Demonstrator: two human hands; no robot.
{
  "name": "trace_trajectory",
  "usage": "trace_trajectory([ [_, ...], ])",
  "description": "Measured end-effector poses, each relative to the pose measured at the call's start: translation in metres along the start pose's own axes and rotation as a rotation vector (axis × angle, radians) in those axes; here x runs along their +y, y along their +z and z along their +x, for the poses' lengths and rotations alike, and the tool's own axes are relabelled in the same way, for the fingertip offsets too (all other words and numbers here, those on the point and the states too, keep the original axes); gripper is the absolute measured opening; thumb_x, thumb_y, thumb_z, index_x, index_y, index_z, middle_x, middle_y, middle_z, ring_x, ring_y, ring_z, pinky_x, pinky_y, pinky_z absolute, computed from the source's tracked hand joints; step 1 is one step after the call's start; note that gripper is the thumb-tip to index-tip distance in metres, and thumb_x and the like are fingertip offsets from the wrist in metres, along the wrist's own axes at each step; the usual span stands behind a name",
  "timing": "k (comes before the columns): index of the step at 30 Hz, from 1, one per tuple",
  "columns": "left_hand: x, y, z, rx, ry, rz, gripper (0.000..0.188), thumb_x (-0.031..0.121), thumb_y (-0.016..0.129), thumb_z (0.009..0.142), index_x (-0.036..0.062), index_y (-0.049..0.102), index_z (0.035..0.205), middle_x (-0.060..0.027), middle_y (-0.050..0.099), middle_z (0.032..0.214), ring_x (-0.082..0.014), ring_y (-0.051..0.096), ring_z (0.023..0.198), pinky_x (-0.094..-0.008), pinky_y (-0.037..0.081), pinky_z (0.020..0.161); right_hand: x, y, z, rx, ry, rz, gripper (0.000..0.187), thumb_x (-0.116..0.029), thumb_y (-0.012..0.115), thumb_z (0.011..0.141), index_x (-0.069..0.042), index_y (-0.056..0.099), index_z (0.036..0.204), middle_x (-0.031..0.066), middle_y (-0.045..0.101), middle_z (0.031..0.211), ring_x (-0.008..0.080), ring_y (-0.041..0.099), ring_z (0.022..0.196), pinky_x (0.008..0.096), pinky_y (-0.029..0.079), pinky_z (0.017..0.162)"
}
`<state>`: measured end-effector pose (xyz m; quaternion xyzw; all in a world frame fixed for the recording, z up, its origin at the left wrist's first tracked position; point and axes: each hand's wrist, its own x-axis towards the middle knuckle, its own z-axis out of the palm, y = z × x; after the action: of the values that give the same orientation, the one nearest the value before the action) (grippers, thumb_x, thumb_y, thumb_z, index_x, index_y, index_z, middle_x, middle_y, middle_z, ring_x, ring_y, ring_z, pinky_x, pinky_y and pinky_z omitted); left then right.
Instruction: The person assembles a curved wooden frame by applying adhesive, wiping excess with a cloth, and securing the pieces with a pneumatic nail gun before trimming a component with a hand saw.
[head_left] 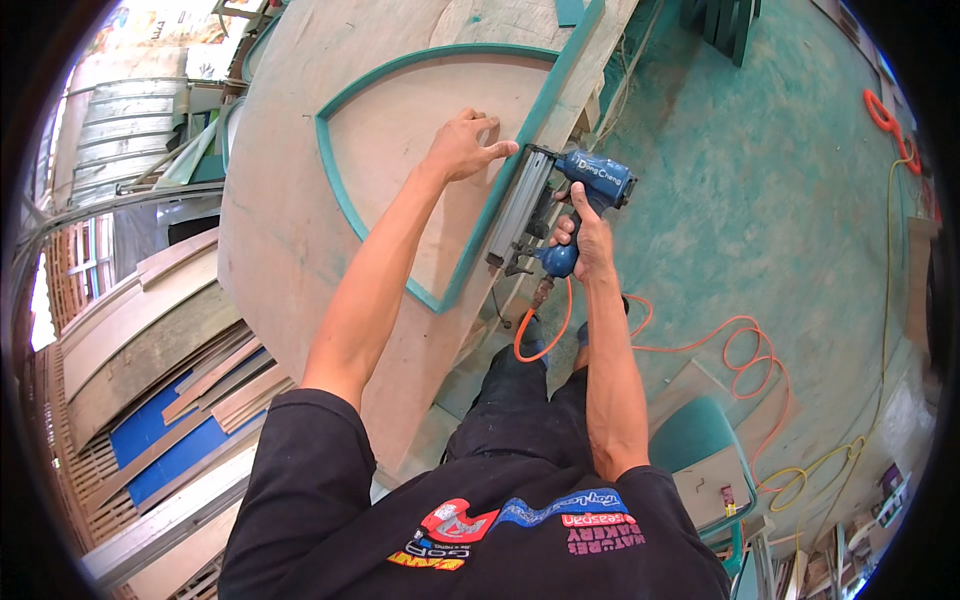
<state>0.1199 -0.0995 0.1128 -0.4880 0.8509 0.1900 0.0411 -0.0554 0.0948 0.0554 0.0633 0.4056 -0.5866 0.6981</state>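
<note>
My right hand [588, 240] is wrapped round the handle of a blue pneumatic nail gun [600, 178]. Its grey magazine [520, 200] lies along the straight side of a green fan-shaped frame [323, 130], and its nose is at that edge. An orange air hose [527, 340] hangs from the gun's lower end. Over the frame's inside is my left hand [465, 148], fingers loosely bent and apart. Its thumb reaches the straight strip close to the gun's nose; whether it presses there I cannot tell. The frame lies flat on a pale wooden board [270, 210].
The orange hose loops over the green-stained floor [700, 190] on the right. A green chair [695, 435] with a board on it stands at the lower right. Wood planks [170, 340] are stacked at the left. A yellow hose [855, 450] and red-orange scissor-shaped handles [880, 112] lie far right.
</note>
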Motion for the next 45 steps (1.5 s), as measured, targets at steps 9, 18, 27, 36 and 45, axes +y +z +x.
trace_trajectory([
  [9,-0.015,0.025,-0.006,0.034,0.024,-0.028,0.086,0.079,0.067,0.079,0.0094,0.069,0.130,-0.0189,0.063,0.130,-0.0371,0.063,0.120,-0.0465,0.051,0.101,0.010,-0.011,0.016,-0.017,-0.013,0.034,0.040,-0.049,0.071,0.097,-0.009,0.063,0.102,-0.0058,0.045,0.059,0.0068,0.047,0.048,0.0280,0.045,0.049],
  [18,-0.010,0.023,-0.028,0.012,-0.031,-0.075,0.089,0.076,0.070,0.079,0.0047,0.067,0.133,-0.0198,0.059,0.138,-0.0371,0.060,0.126,-0.0451,0.049,0.105,0.010,-0.012,0.022,-0.044,-0.024,0.005,0.044,-0.052,0.067,0.099,-0.009,0.063,0.108,-0.0048,0.045,0.060,0.0089,0.046,0.049,0.0291,0.045,0.051],
  [27,-0.027,0.042,-0.023,0.016,-0.052,-0.183,0.103,0.072,0.076,0.075,-0.0022,0.054,0.144,-0.0192,0.048,0.153,-0.0374,0.051,0.138,-0.0447,0.044,0.114,-0.002,-0.036,0.047,-0.100,0.079,0.013,0.044,-0.052,0.059,0.103,-0.009,0.062,0.111,-0.0035,0.044,0.059,0.0107,0.045,0.048,0.0307,0.046,0.052],
  [36,0.006,0.051,-0.013,0.097,-0.175,-0.379,0.092,0.056,0.080,0.079,0.0034,0.050,0.148,-0.0100,0.042,0.161,-0.0328,0.036,0.150,-0.0477,0.045,0.114,-0.106,-0.092,0.053,0.149,0.012,0.053,0.043,-0.052,0.059,0.103,-0.012,0.067,0.115,-0.0047,0.042,0.060,0.0093,0.042,0.052,0.0306,0.045,0.061],
  [45,0.048,0.053,0.001,0.289,-0.346,-0.322,0.082,0.049,0.078,0.082,0.0069,0.052,0.146,-0.0061,0.043,0.160,-0.0292,0.036,0.151,-0.0426,0.055,0.105,-0.257,-0.092,0.090,0.156,-0.194,0.083,0.039,-0.049,0.063,0.101,-0.012,0.067,0.114,-0.0045,0.044,0.063,0.0098,0.044,0.057,0.0290,0.047,0.067],
])
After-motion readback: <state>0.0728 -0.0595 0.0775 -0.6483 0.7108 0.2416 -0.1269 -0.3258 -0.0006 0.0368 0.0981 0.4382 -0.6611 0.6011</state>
